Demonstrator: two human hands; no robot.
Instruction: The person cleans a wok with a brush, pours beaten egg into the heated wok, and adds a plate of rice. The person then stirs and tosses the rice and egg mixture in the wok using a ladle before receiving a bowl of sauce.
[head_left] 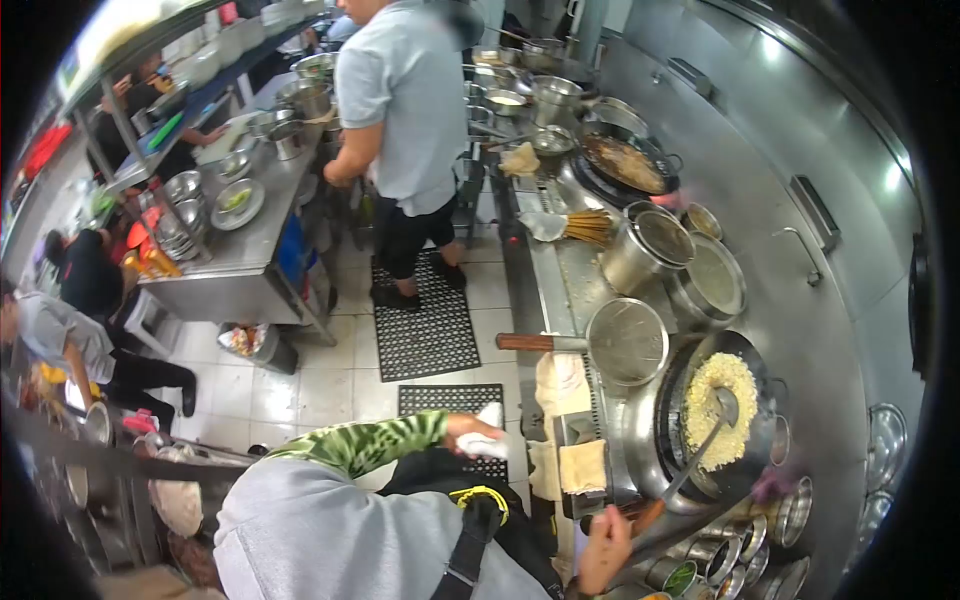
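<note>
My left hand (474, 437), below a green patterned sleeve, is closed around a white cloth (487, 440) near the counter's front edge. At the bottom, my right hand (604, 552) has its fingers curled at the wooden handle end of a ladle (728, 408); the grip is partly hidden. The ladle's bowl rests in yellowish-white, grainy food like fried rice (738, 385) inside a dark wok (700, 345). A round mesh strainer (628, 342) with a wooden handle lies just beyond the wok. Folded tan cloths (583, 467) sit on the counter edge between my hands.
Farther along stand steel pots (650, 240), a bundle of thin sticks (588, 227) and another wok (625, 162) of brown liquid. Several containers (715, 550) crowd the lower right. A co-worker (402, 110) stands on a black mat (425, 330) by a prep table (255, 230). A bin (262, 347) stands below.
</note>
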